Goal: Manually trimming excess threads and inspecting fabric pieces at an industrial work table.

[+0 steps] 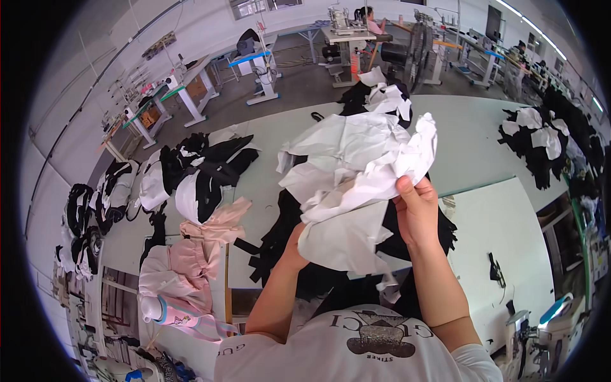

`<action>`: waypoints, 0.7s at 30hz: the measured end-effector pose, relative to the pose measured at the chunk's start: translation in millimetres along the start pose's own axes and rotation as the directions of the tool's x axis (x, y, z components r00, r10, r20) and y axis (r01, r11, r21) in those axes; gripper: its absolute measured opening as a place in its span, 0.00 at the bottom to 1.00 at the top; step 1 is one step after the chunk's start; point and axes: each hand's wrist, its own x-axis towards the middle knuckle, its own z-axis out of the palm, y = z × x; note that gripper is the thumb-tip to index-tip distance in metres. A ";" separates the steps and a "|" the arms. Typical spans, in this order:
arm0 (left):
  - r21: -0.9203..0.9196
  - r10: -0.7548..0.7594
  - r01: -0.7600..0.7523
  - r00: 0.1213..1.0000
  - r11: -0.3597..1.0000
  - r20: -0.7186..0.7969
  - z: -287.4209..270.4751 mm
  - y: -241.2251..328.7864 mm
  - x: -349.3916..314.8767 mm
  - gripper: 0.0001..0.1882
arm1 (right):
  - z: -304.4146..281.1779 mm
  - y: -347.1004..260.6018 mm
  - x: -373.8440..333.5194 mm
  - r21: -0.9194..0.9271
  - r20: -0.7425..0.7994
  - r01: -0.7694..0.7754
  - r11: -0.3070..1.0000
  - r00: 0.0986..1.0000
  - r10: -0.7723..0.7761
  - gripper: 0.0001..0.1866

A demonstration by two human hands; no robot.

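Observation:
White crumpled fabric pieces [356, 172] are held up in front of me above the table. My right hand [417, 207] pinches their right edge, thumb on top and fingers underneath. My left hand [296, 248] is at the lower left edge of the white fabric, its fingers hidden beneath it. Below the raised pieces lies a pile of black fabric [277, 235], which shows on both sides of the white fabric and near my body.
Pink garment pieces [181, 261] and a pink bottle with a white cap [178, 313] are at the left. Black and white piles [197, 172] lie beyond them, another [534, 140] at the far right. A sewing machine [525, 337] stands at the lower right.

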 end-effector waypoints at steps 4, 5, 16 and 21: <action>-0.397 0.014 -0.035 0.998 0.917 -0.057 32.0 13.3 24.3 0.34 | -30.5 -16.9 -4.5 -0.012 -0.132 -0.048 0.999 0.990 0.046 0.17; -0.425 -0.005 -0.016 0.999 0.905 -0.048 39.5 22.0 32.7 0.45 | -38.1 -19.9 -5.3 -0.047 -0.117 -0.021 0.999 0.993 0.016 0.17; -0.009 -0.072 0.078 0.955 0.997 0.286 101.1 26.0 59.2 0.36 | -74.4 -49.2 -13.4 0.120 -0.187 -0.036 0.992 0.981 0.058 0.18; 0.144 -0.132 0.089 0.936 0.986 0.326 104.7 17.8 58.8 0.27 | -99.0 -56.4 -13.0 0.416 -0.331 -0.017 0.909 0.929 0.168 0.18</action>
